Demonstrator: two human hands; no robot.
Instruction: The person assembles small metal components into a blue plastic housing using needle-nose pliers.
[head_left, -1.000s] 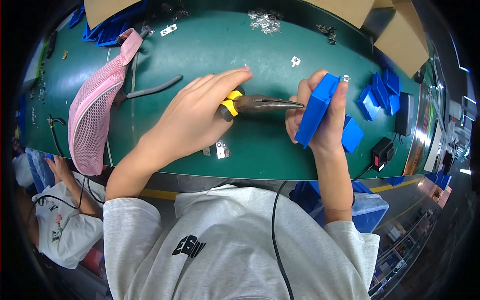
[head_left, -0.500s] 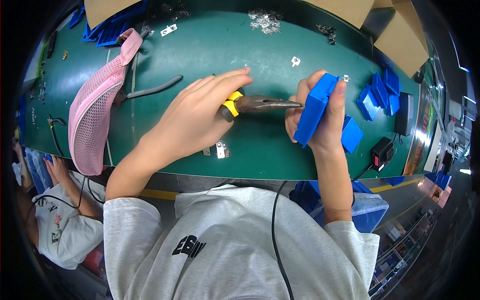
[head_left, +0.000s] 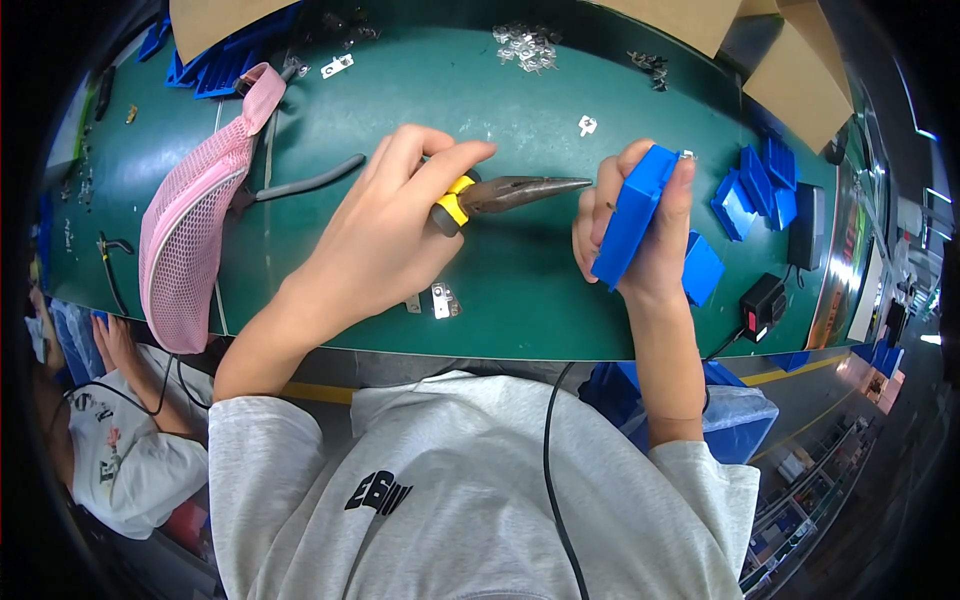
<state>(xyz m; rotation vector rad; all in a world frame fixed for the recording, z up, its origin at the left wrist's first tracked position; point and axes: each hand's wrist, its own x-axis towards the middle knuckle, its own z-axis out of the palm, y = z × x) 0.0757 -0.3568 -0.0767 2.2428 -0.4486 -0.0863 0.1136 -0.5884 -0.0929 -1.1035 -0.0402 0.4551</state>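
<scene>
My left hand [head_left: 385, 225] is wrapped round the handles of needle-nose pliers [head_left: 515, 193] with yellow and black grips. The pliers' jaws look closed and point right, their tip a short way from a blue plastic case [head_left: 632, 220]. That case is tilted on edge in my right hand [head_left: 664, 245], gripped between thumb and fingers. A small metal piece [head_left: 687, 155] shows at the top of the case by my right thumb; whether it is fixed there I cannot tell. Beyond my hands a small metal tab [head_left: 587, 125] lies on the green table [head_left: 400, 90].
A pink mesh pouch [head_left: 188, 240] lies on the left, near a grey-handled tool [head_left: 312, 180]. Metal clips [head_left: 526, 48] are heaped at the back. Several blue cases [head_left: 735, 205] and a black adapter [head_left: 763, 307] sit on the right. A co-worker [head_left: 140, 430] works at the left.
The pliers have drawn back left from the blue case, so a gap now shows at their tip. My left fingers have bent more round the handles. The right hand has barely moved.
</scene>
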